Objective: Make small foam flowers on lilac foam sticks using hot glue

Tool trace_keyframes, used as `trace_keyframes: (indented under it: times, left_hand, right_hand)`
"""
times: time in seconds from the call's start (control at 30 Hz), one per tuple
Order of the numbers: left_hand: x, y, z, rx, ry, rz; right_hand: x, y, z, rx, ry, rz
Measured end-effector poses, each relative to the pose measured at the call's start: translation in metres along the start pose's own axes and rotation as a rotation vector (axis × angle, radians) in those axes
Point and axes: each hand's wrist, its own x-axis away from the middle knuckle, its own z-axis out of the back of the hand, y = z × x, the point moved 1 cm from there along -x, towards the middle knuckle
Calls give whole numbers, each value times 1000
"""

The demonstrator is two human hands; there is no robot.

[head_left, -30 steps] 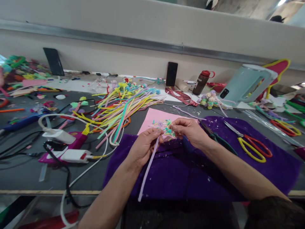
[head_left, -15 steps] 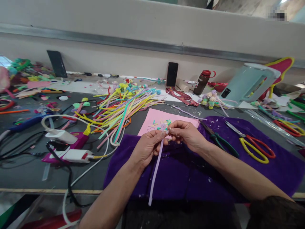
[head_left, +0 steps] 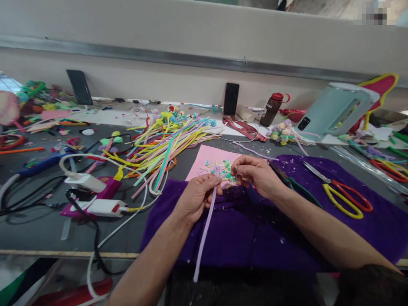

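Change: since half a second ago the right hand (head_left: 256, 175) has dropped back from the strip's tip to the pink sheet, and the lilac strip (head_left: 204, 231) has swung slightly, its free end now hanging a little more to the left.
Left hand: left hand (head_left: 196, 196) is closed in a pinch, thumb against fingers, around the top of the lilac strip, just below its small curled tip.
Right hand: fingertips drawn together over the heap of small coloured bits (head_left: 223, 169); whether a piece is caught between them cannot be told.
Strip position: held over the purple cloth (head_left: 242, 238), long axis running from the left hand's pinch down and toward the person, past the tabletop (head_left: 38, 231) edge, lower end free.
Key relation: the strip's top end lies just left of the right hand, near but apart; the left hand is the nearer one, being on it.
Pink sheet: pink sheet (head_left: 207, 156) lies flat beyond both hands, partly under the cloth's far edge.
Nearby: green-handled pliers (head_left: 295, 183) just beside the right wrist; yellow-and-red scissors (head_left: 346, 193) further right on the cloth; a loose pile of coloured strips (head_left: 162, 140) to the left.
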Motion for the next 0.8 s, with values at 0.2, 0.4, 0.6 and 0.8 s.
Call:
trace_keyframes:
  times: [0.2, 0.4, 0.6, 0.8]
  left_hand:
    - [0, -1, 1, -2, -18, 4]
    - [2, -2, -1, -79, 14, -12]
    - [3, -3, -4, -156, 2, -29]
    - [5, 0, -5, -199, -28, -52]
  right_hand:
    - [0, -7, 8, 375, -54, 73]
    - [4, -5, 3, 225, -108, 18]
    - [6, -2, 0, 190, -204, -28]
    - [7, 0, -1, 133, -263, -92]
